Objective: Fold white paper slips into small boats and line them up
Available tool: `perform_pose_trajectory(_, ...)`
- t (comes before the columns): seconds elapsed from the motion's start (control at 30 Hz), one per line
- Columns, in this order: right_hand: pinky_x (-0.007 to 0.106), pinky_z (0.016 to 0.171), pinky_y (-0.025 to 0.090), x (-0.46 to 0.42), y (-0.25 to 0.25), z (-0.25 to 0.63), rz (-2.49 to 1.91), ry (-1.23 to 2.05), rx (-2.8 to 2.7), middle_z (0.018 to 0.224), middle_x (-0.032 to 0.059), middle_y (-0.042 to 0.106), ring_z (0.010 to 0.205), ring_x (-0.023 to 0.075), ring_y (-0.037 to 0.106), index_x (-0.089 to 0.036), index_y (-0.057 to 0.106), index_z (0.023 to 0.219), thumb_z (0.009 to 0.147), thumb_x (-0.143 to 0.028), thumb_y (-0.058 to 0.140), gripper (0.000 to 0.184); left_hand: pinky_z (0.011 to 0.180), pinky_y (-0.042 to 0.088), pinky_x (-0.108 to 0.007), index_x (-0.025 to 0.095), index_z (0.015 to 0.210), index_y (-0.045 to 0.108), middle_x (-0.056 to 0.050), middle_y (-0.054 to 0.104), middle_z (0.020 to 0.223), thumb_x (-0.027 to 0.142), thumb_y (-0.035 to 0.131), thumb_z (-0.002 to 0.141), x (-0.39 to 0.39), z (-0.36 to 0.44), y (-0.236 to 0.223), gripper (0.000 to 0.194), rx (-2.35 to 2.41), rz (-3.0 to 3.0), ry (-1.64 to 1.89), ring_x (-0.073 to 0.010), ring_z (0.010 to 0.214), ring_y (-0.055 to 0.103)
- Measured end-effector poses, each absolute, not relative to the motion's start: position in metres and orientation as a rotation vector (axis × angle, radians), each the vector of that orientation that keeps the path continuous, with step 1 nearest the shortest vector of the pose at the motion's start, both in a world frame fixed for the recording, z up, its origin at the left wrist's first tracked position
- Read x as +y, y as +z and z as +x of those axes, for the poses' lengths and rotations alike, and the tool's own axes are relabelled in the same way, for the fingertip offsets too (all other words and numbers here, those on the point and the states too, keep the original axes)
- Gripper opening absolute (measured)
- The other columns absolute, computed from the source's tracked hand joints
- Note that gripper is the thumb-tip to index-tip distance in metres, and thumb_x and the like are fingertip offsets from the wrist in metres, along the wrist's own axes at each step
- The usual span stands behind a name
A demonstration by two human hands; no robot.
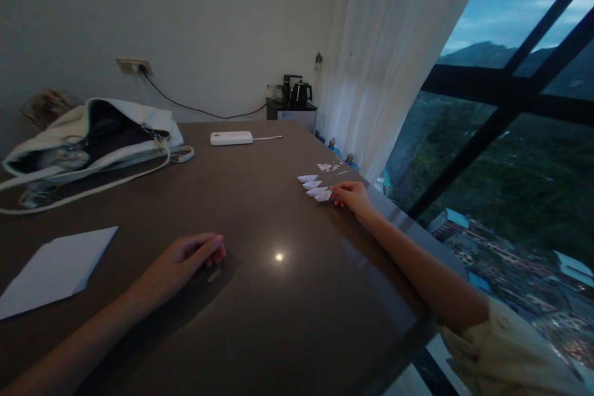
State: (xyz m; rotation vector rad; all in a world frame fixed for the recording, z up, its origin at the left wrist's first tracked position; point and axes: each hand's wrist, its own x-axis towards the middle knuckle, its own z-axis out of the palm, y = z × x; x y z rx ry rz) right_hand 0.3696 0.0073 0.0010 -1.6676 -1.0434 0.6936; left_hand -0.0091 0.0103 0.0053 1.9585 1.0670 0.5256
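Observation:
My right hand (351, 197) reaches to the far right side of the table, its fingertips pinched at the end of a small folded paper boat (323, 196). That piece is the nearest in a short row of several similar white folded papers (312, 185), set close together and pointing sideways. My left hand (197, 252) rests over the table left of the middle, fingers curled in, and nothing shows in it. Left of that hand lies a stack of white paper sheets (55, 269).
Torn paper scraps (330, 167) lie beyond the row, near the table's right edge. A white power bank (231, 138) with a short cable sits at the back. An open white bag (134, 130) with a strap occupies the left. A kettle (301, 93) stands beyond; curtain (385, 37) and window border the right.

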Motion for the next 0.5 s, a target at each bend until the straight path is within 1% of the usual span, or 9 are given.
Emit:
perform_pose_trajectory(0.23,0.017,0.033,0.033,0.0110,-0.0058,0.3711,-1.721,0.644,-1.130,0.059,0.0039,0.066,0.038,0.0070,0.050,-0.013,0.063,0.062,0.072,-0.028,0.065,0.018,0.055,0.039,-0.023,0.018,0.071,0.062,-0.001,0.061,0.064,0.053,0.041,0.087,0.0108,-0.0091,0.0042,0.044,1.063,1.963,0.531,-0.0154,0.061,0.051)
perform_pose_trajectory(0.37,0.017,0.034,0.033,0.0106,-0.0066,0.3717,-1.731,0.630,-1.157,0.058,0.0035,0.066,0.038,0.0071,0.050,-0.013,0.064,0.064,0.073,-0.026,0.064,0.016,0.054,0.039,-0.023,0.018,0.070,0.062,-0.001,0.060,0.063,0.054,0.041,0.087,0.0103,-0.0096,0.0051,0.045,1.047,1.968,0.527,-0.0152,0.060,0.051)
perform_pose_trajectory(0.5,0.017,0.035,0.035,0.0081,-0.0036,0.3710,-1.727,0.646,-1.174,0.063,0.0046,0.068,0.040,0.0075,0.052,-0.014,0.064,0.065,0.074,-0.026,0.062,0.015,0.054,0.039,-0.023,0.018,0.069,0.062,-0.001,0.060,0.062,0.054,0.042,0.086,0.0099,-0.0093,0.0066,0.044,1.061,1.957,0.518,-0.0156,0.061,0.052)
